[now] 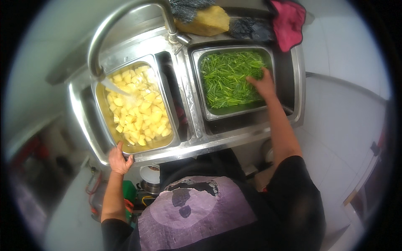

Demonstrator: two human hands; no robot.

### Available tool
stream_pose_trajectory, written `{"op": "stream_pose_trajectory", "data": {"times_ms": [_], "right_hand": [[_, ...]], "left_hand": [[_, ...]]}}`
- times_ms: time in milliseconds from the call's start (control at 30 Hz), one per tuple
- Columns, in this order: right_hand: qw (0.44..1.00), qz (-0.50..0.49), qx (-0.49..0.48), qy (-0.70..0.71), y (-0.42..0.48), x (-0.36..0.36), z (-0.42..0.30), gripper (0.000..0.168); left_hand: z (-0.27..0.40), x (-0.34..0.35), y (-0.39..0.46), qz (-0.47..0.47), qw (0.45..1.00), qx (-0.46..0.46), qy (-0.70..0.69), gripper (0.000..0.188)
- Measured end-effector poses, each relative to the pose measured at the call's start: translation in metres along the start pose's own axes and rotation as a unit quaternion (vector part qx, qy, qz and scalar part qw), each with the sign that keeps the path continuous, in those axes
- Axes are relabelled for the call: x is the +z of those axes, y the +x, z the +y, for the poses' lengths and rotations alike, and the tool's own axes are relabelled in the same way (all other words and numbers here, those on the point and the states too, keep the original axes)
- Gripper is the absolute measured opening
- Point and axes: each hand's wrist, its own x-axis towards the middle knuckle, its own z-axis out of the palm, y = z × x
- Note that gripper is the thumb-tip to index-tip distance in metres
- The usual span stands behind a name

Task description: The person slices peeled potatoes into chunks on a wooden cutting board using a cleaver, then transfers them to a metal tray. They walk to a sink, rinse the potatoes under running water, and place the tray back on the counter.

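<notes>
My right hand (pixel 265 84) reaches over the right rim of a steel pan (pixel 220 116), its fingers spread and the fingertips among cut green stalks (pixel 229 78) lying in water. My left hand (pixel 118 159) rests at the front left corner of the sink, touching the near corner of a second steel pan (pixel 158 149). Some of its fingers are hidden, so whether they grip the edge is unclear. Peeled potato chunks (pixel 141 111) sit under water in that left pan. Water (pixel 116 88) runs onto them from a curved steel faucet (pixel 94 47).
Both pans stand in the two bowls of a steel sink (pixel 196 106). Behind the faucet lie a yellow sponge (pixel 210 22), a steel wool scourer (pixel 190 9) and dark crumpled material (pixel 251 29). A pink cloth (pixel 288 25) hangs at the back right. Below, a white round container (pixel 150 174) is partly visible.
</notes>
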Motion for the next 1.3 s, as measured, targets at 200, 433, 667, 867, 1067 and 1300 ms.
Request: {"op": "stream_pose_trajectory", "data": {"times_ms": [200,433,667,867,1067,1300], "right_hand": [[0.946,-0.086,0.208,0.235,0.036,0.042,0.005,0.121],[0.972,-0.219,0.056,0.056,-0.003,0.025,-0.060,0.111],[0.948,-0.201,-0.134,-0.208,-0.076,0.045,-0.097,0.104],[0.939,-0.175,-0.114,-0.273,-0.028,0.058,-0.081,0.091],[0.965,-0.095,-0.093,-0.228,0.008,0.033,-0.035,0.075],[0.956,-0.004,-0.218,-0.198,-0.040,-0.008,-0.070,0.070]], "left_hand": [[-0.005,0.002,0.002,0.002,1.000,0.005,0.002,0.069],[-0.002,0.001,-0.001,-0.002,1.000,0.001,-0.004,0.070],[0.000,0.002,-0.001,-0.009,1.000,-0.008,-0.004,0.069],[-0.001,0.003,-0.002,-0.010,1.000,-0.014,-0.014,0.069],[-0.005,0.006,-0.003,-0.016,1.000,-0.011,0.008,0.070],[0.000,0.001,-0.003,-0.003,1.000,-0.009,-0.004,0.070]]}}
